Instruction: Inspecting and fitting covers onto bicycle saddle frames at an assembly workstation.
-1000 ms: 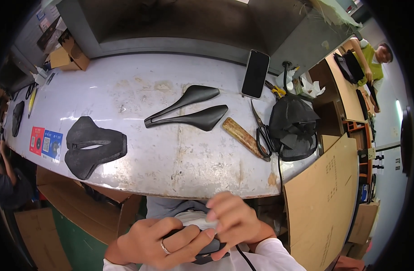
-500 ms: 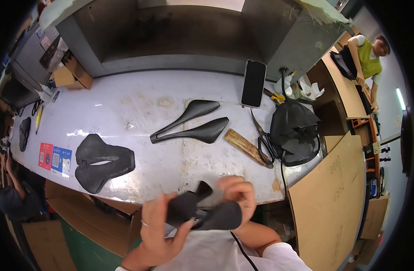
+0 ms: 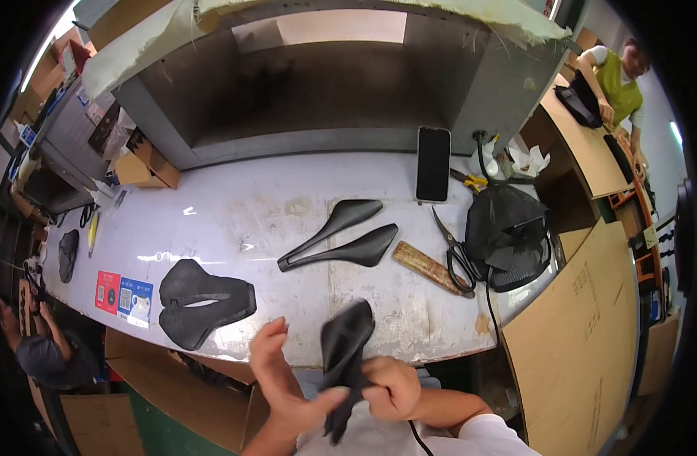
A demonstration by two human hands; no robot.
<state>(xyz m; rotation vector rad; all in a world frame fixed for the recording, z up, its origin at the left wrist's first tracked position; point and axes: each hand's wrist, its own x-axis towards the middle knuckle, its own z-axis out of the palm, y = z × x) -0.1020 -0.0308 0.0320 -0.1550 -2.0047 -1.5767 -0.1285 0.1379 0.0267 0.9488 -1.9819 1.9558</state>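
A black bicycle saddle (image 3: 347, 338) is held upright in front of my body, near the table's front edge. My right hand (image 3: 392, 387) is closed around its lower right side. On the other side my left hand (image 3: 286, 384) is open, fingers raised and apart, with its thumb against the saddle's lower part. Slight motion blur hides the details of the saddle's lower end. Beyond my hands lies a slim, glossy black saddle shell (image 3: 367, 248) with two prongs. To its left rests a matt black saddle pad (image 3: 234, 302) with a central slot.
At right are a worn wooden stick (image 3: 430, 267), scissors (image 3: 461, 266), a black bundle (image 3: 508, 232), pliers (image 3: 470, 180) and a phone (image 3: 433, 163). A grey metal booth (image 3: 303, 140) stands behind. Cardboard (image 3: 576, 334) flanks the table; other people are at both sides.
The saddle has turned from lying crosswise to upright. My right hand has closed on its lower side, while my left hand's fingers have opened away from it. The view has shifted.
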